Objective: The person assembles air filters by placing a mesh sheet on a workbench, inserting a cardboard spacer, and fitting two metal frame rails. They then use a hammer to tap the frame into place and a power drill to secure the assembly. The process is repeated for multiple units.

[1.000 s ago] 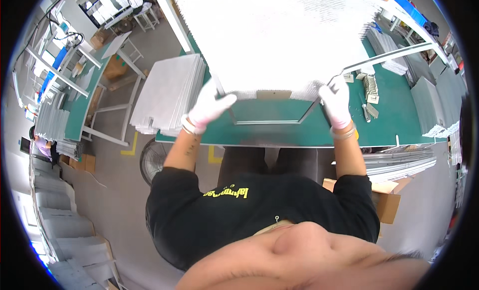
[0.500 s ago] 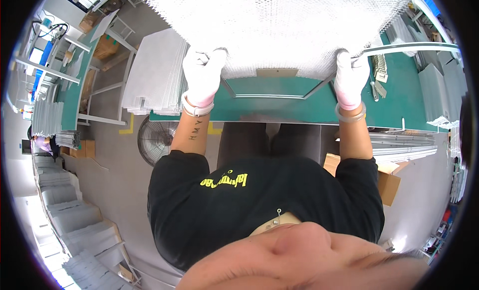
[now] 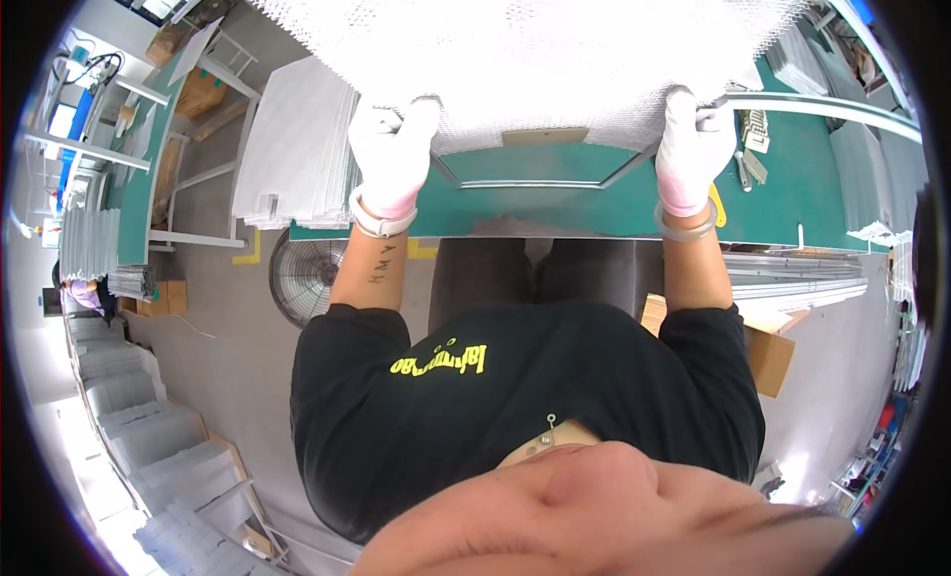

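Observation:
A large white mesh sheet (image 3: 545,61) is held up in front of me over the green-topped table. My left hand (image 3: 393,152), in a white glove, pinches the sheet's near left edge between thumb and fingers. At the near right edge my right hand (image 3: 693,150), gloved too, grips the same sheet. Beneath it on the table a thin metal frame (image 3: 535,185) shows its near side and corners; the sheet hides the rest. A small tan piece (image 3: 545,136) shows at the sheet's lower edge.
Stacked white mesh sheets (image 3: 297,145) lie left of my left hand. Right of my right hand are a scraper (image 3: 755,167) and a yellow-handled tool (image 3: 717,207) on the green table (image 3: 802,195). A floor fan (image 3: 305,274) stands below left, a cardboard box (image 3: 770,361) below right.
Both hands, still gripping the mesh sheet, have shifted slightly to the left and up in view. The yellow-handled tool beside my right wrist shows more now.

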Demonstrator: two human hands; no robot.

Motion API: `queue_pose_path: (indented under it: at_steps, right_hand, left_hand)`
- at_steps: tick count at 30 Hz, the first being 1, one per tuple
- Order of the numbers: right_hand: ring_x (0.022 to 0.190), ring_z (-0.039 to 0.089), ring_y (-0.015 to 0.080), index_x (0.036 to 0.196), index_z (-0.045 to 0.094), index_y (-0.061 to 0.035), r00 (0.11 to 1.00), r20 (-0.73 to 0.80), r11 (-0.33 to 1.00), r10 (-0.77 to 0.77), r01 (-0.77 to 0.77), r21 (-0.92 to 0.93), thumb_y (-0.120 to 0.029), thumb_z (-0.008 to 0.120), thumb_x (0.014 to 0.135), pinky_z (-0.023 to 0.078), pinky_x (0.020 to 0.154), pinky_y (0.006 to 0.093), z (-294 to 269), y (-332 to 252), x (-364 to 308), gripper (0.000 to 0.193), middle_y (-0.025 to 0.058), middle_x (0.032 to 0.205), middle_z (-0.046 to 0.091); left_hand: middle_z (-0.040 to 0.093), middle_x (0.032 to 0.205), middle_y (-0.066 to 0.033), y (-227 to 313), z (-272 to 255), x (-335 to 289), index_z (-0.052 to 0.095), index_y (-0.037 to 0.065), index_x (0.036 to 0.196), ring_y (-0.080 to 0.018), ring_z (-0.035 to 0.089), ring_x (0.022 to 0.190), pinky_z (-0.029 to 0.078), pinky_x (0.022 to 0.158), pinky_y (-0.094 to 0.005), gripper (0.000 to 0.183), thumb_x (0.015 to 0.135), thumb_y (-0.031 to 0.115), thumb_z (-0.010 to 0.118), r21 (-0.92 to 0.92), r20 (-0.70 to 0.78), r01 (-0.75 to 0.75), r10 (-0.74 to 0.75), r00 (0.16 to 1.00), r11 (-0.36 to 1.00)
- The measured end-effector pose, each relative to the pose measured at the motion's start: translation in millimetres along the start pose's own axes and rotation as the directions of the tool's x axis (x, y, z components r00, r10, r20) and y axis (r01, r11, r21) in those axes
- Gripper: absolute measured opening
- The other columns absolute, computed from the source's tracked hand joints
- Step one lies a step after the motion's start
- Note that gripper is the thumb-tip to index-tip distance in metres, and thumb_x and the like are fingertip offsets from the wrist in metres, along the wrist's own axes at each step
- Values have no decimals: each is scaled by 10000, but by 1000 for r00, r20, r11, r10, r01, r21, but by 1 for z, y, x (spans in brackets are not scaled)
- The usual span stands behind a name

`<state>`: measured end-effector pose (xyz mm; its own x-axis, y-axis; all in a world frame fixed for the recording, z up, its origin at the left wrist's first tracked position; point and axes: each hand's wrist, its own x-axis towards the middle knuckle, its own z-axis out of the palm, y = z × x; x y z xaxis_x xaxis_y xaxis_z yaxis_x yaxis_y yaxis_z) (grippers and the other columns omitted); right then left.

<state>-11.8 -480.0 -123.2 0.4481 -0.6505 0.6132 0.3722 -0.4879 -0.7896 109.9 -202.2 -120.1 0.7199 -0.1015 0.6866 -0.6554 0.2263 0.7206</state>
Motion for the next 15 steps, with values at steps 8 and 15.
queue_pose_path:
  at_steps: [8, 15]
  right_hand:
    - [618, 409, 44, 747, 488, -89, 994, 79, 996, -71, 67, 57, -35, 743, 878, 382, 566, 232, -10, 28, -5, 292, -43, 652, 459]
    - [686, 468, 60, 831, 539, -59, 982, 187, 997, -2, -12, 78, -48, 712, 910, 427, 630, 241, -14, 30, -4, 191, -17, 747, 535]
  left_hand:
    - [540, 742, 9, -4, 4, 0, 514, 45, 727, -45, 468, 661, 410, 600, -216, 267, 855, -37, 734, 35, -20, 23, -23, 1000, 999]
    - [585, 804, -4, -15, -6, -9, 512, 43, 779, -64, 534, 750, 453, 656, -241, 245, 869, -30, 727, -20, 0, -35, 35, 999, 999]
